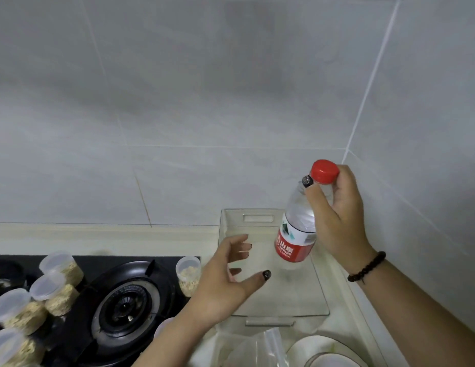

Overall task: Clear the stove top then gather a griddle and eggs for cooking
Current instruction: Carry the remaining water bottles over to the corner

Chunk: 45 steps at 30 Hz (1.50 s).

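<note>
My right hand (339, 215) grips the neck of a clear water bottle (297, 234) with a red cap and red label, held upright over a clear plastic bin (257, 218) on the counter. My left hand (225, 284) hovers open over the bin's left side, fingers spread, holding nothing. At the lower left lies the black stove top (80, 337) with its round burner (127, 305). Several small lidded jars of oats (56, 292) stand on the stove's left side, and one jar (188, 274) stands at its right edge. No griddle or eggs are in view.
A grey tiled wall (204, 102) rises behind the cream counter (125, 237), meeting a side wall at the right. White bowls or plates (324, 350) and a clear plastic bag (260, 348) sit near the bottom edge, in front of the bin.
</note>
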Tool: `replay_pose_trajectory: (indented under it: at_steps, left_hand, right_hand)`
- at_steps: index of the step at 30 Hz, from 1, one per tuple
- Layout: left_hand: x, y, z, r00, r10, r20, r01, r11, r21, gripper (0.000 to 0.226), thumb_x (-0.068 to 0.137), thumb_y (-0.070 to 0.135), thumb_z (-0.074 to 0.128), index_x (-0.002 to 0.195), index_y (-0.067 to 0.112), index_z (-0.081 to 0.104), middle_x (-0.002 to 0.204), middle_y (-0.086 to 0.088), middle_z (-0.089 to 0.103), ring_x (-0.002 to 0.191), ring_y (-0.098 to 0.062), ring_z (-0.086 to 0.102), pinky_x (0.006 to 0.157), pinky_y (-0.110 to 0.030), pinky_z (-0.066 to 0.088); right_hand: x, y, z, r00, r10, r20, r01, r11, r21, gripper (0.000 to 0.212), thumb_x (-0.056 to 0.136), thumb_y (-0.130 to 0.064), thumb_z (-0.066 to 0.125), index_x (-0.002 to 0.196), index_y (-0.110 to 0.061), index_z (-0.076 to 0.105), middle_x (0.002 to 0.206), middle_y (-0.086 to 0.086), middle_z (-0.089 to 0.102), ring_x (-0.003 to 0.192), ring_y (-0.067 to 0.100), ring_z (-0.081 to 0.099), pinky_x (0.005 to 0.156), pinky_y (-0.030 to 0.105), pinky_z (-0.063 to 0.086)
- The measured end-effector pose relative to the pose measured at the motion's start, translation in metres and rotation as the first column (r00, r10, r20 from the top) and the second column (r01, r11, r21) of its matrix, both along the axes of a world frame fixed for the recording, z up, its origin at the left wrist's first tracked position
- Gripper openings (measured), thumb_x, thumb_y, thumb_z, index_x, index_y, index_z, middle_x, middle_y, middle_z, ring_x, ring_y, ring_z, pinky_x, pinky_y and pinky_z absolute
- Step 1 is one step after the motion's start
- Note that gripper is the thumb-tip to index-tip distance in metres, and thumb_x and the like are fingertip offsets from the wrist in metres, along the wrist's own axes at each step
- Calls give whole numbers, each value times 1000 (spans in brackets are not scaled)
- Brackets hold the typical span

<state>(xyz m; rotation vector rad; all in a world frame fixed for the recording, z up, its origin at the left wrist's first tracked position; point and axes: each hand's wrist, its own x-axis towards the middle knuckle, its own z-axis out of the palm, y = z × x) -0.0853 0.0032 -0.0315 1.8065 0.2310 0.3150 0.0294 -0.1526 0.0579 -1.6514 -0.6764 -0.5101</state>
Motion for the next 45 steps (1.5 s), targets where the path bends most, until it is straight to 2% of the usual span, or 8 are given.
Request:
replay_pose_trajectory:
  at_steps: [5,13,17,24,32,36,41,45]
  left_hand:
    - [1,-14,12,985,-128,114,135,989,-58,70,65,19,84,122,37,48,105,7,69,89,-17,68,72,-33,57]
    - [-5,9,-10,998,0,59,13,974,-228,37,62,13,83,95,6,68,88,-14,74,84,-27,71,78,-45,57]
    - [10,33,-13,974,100,-204,-182,883,-433,42,57,25,82,87,-2,69,79,-24,70,64,-31,67,65,-40,58]
    - [54,57,-27,906,51,-420,-251,865,-436,27,70,19,78,83,2,62,63,-13,66,54,-27,64,58,-34,57]
    - [93,39,-51,907,194,-373,-277,943,-184,33,65,14,83,92,8,64,78,-10,72,61,-19,70,57,-27,55]
    - [92,36,-69,885,246,-394,-300,951,-80,92,57,21,89,133,14,39,97,9,68,89,-15,68,85,-37,55]
    - [91,43,-79,850,149,-506,-235,966,-109,28,65,13,84,90,11,70,77,-6,75,66,-17,72,59,-25,53]
    - [92,43,-80,855,123,-503,-179,982,-63,28,64,16,84,89,14,71,73,1,75,64,-12,72,54,-18,50]
  right_hand:
    - [-40,37,-9,931,253,-263,-218,964,156,16,81,-32,61,95,-24,60,88,-4,67,84,15,66,82,37,54]
    - [-42,65,-52,879,192,-437,-270,955,-124,14,91,-38,57,99,-27,61,99,-8,67,93,5,63,85,28,51]
    - [-3,40,-70,904,6,-427,-124,961,-248,22,93,-31,56,114,-24,59,115,-10,58,106,3,56,82,11,41]
    - [65,-9,-136,720,-411,-559,-137,706,-695,75,91,-33,60,150,-12,18,152,13,19,139,29,26,108,35,31]
    - [91,-23,-184,557,-339,-758,-190,836,-514,64,94,-20,55,150,-24,23,147,8,41,125,22,47,94,31,42]
    - [96,-25,-201,482,-276,-832,-132,916,-380,55,95,-10,50,142,-34,37,136,3,52,109,18,54,81,38,53]
    - [96,-24,-202,475,-225,-851,-123,940,-317,58,94,-2,47,142,-35,40,129,-1,55,89,4,57,84,43,54]
    - [96,-24,-203,438,-202,-876,-104,956,-273,64,91,3,46,142,-36,41,129,-1,56,90,24,64,91,54,49]
